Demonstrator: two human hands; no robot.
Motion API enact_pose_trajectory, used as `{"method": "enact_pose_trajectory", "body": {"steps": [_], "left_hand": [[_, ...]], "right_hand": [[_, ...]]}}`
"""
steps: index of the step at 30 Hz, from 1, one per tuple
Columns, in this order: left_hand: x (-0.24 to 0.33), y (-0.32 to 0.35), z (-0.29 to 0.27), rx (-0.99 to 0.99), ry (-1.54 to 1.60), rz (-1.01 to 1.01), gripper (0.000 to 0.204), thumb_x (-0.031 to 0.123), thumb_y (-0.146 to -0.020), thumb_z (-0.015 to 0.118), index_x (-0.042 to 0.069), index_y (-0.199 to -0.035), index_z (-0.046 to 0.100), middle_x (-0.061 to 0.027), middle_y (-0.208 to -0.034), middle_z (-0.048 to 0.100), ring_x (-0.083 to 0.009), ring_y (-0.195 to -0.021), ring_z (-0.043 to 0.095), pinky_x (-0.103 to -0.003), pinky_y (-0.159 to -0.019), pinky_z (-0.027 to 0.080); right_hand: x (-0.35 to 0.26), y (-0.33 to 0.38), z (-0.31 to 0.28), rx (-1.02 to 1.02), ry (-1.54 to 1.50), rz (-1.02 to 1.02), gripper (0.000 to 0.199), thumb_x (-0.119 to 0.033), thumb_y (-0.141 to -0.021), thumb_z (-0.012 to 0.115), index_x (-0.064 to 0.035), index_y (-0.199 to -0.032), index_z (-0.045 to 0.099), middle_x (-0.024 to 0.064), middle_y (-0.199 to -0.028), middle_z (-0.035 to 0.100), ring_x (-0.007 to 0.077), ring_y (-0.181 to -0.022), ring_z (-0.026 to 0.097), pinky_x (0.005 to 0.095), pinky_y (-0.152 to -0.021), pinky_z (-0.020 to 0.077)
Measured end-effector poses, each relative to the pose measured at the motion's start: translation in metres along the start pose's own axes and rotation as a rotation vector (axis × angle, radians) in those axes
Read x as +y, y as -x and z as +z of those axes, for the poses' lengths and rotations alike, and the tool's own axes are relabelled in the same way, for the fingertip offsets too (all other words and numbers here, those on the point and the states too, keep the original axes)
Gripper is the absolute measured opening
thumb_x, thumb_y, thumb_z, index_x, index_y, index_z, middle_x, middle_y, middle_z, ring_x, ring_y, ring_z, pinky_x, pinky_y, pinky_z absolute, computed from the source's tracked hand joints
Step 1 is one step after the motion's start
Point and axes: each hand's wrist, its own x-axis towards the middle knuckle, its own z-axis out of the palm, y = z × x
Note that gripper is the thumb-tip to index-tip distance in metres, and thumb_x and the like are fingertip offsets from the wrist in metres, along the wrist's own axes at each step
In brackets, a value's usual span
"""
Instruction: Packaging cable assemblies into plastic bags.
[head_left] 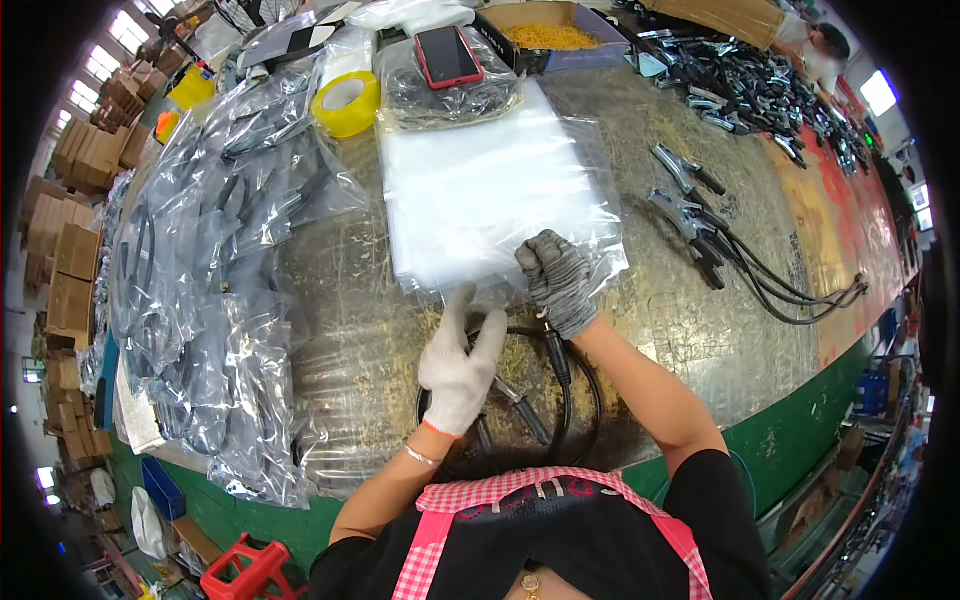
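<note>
Where hands [460,368] [560,285] reach, clear bags [480,190] lie.

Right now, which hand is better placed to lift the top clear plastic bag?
Likely your gray-gloved right hand: it's curled over the bag stack. Your white-gloved left hand sits mostly off it, open.

Scuffed tabletop [655,330] stood over green floor [290,525], its surface stained red toward right edge. Beyond left edge, cardboard boxes [77,250] rose in stacks, with row of bright windows [127,32] above. Off near left corner, red plastic stool [267,560] stood near blue bin [165,490]. Past right edge, another window [878,92] glared (nearly white with light).
</note>
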Motion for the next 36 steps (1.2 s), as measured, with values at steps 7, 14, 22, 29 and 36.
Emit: {"method": "enact_pose_trajectory", "body": {"steps": [7, 14, 22, 29, 36], "left_hand": [[-0.018, -0.053, 0.001, 0.21, 0.22, 0.099, 0.077, 0.028, -0.078, 0.069, -0.009, -0.134, 0.031, -0.0272, -0.131, 0.043, -0.0325, -0.121, 0.044, -0.038, -0.1, 0.037], [0.029, -0.03, -0.011, 0.283, -0.963, 0.634, 0.055, 0.028, -0.068, 0.073, 0.017, -0.12, 0.058, -0.0165, -0.131, 0.044, -0.0337, -0.118, 0.042, -0.045, -0.096, 0.039], [-0.002, -0.084, -0.042, 0.153, -0.951, 0.907, 0.027, 0.026, -0.074, 0.068, 0.002, -0.085, 0.063, -0.0213, -0.113, 0.053, -0.0337, -0.104, 0.052, -0.041, -0.084, 0.044], [-0.006, -0.02, -0.046, 0.624, -0.803, 1.006, 0.028, 0.031, -0.093, 0.049, 0.007, -0.092, 0.062, 0.0019, -0.066, 0.052, -0.0084, -0.055, 0.048, -0.02, -0.047, 0.038], [0.001, 0.015, 0.008, -0.063, -0.638, 0.926, 0.027, 0.03, -0.094, 0.048, 0.006, -0.097, 0.06, 0.0, -0.073, 0.054, -0.0103, -0.059, 0.051, -0.021, -0.051, 0.04]], "right_hand": [[-0.003, 0.001, 0.001, 0.053, 0.078, -0.15, 0.016, -0.017, -0.07, 0.067, -0.0103, -0.083, 0.06, 0.0062, -0.077, 0.058, 0.0239, -0.075, 0.058, 0.0374, -0.064, 0.0472], [0.008, 0.013, 0.013, -0.131, 0.513, -0.369, 0.025, -0.024, -0.078, 0.052, -0.0104, -0.096, 0.063, 0.0094, -0.096, 0.061, 0.024, -0.088, 0.056, 0.0394, -0.072, 0.0464], [0.025, 0.003, 0.009, -0.148, 0.348, -0.197, 0.023, -0.027, -0.077, 0.058, -0.0148, -0.097, 0.059, 0.0068, -0.093, 0.056, 0.0249, -0.095, 0.052, 0.0411, -0.08, 0.0415], [0.023, 0.026, -0.055, 0.138, 0.249, 0.13, 0.028, -0.036, -0.082, 0.054, -0.0082, -0.087, 0.06, 0.0119, -0.089, 0.057, 0.0312, -0.081, 0.057, 0.0423, -0.074, 0.0428], [0.022, 0.054, -0.037, -0.119, 0.366, -0.034, 0.033, -0.034, -0.079, 0.052, -0.0077, -0.096, 0.063, 0.0157, -0.107, 0.056, 0.03, -0.094, 0.054, 0.0435, -0.077, 0.0449]]}}
